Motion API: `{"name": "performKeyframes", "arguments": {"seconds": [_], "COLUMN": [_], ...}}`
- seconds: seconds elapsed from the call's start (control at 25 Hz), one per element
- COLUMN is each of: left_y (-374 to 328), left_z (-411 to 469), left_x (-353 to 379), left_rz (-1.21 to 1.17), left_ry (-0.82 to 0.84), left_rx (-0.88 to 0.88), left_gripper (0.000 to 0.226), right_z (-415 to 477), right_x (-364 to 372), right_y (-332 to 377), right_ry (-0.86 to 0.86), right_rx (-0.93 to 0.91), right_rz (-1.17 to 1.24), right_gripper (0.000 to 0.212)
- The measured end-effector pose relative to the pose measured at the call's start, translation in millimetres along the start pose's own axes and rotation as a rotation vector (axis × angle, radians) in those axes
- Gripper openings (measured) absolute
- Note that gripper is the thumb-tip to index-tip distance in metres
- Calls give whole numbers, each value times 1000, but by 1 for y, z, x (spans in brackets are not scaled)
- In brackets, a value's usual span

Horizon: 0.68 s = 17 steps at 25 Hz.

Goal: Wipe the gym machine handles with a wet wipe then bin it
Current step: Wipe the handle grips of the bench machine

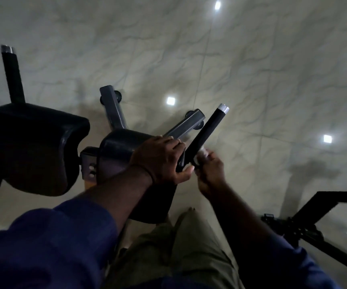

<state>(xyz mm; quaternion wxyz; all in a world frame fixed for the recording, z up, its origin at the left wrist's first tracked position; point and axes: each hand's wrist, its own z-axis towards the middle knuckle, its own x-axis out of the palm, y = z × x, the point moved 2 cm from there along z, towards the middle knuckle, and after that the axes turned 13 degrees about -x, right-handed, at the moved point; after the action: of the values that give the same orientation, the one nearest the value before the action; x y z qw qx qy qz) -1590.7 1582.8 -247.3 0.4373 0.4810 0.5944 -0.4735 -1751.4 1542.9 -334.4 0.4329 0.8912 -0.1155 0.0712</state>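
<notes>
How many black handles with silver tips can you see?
2. The left handle stands at the far left. The middle handle is gripped by the left hand, with the right hand holding a wet wipe against it. More may be hidden.

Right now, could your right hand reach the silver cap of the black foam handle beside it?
Probably yes: nothing covers the black foam handle between the right hand and the silver cap.

Near handle (pixel 205 134) sits between left hand (pixel 162 158) and right hand (pixel 210 174) (wipe (pixel 203 152) touching it); other handle (pixel 12 74) stands far left.
</notes>
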Motion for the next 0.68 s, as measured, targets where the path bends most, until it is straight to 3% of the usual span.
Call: {"name": "performKeyframes", "arguments": {"seconds": [0.08, 0.16, 0.24, 0.32, 0.4, 0.48, 0.56, 0.6, 0.68], "left_y": [0, 1, 1, 2, 1, 1, -2, -2, 0], "left_z": [1, 1, 0, -1, 0, 0, -1, 0, 1], "left_x": [-2, -1, 0, 0, -3, -5, -9, -9, -7], "left_rz": [-19, -35, -50, -49, -60, -78, -98, -110, -94], "left_ry": [17, 30, 38, 52, 91, 94, 109, 117, 116], "left_rx": [3, -4, -3, -16, -44, -68, -80, -91, -101], "left_gripper": [70, 70, 67, 65, 65, 62, 57, 55, 53], "right_z": [-22, -21, -13, -12, -6, 23, 51, 60, 59], "right_x": [-2, -5, -8, -1, 22, 43, 43, 34, 20], "right_y": [-8, 8, 47, 98, 139, 150, 130, 115, 93], "right_ry": [60, -1, -124, -149, 109, 647, 1161, 1303, 1331], "right_rx": [92, 63, -133, -492, -834, -1056, -1306, -1334, -1254], "right_rz": [-147, -247, -465, -916, -1134, -1300, -1524, -1585, -1620], "right_gripper": [15, 13, 9, 13, 21, 41, 48, 48, 48]}}
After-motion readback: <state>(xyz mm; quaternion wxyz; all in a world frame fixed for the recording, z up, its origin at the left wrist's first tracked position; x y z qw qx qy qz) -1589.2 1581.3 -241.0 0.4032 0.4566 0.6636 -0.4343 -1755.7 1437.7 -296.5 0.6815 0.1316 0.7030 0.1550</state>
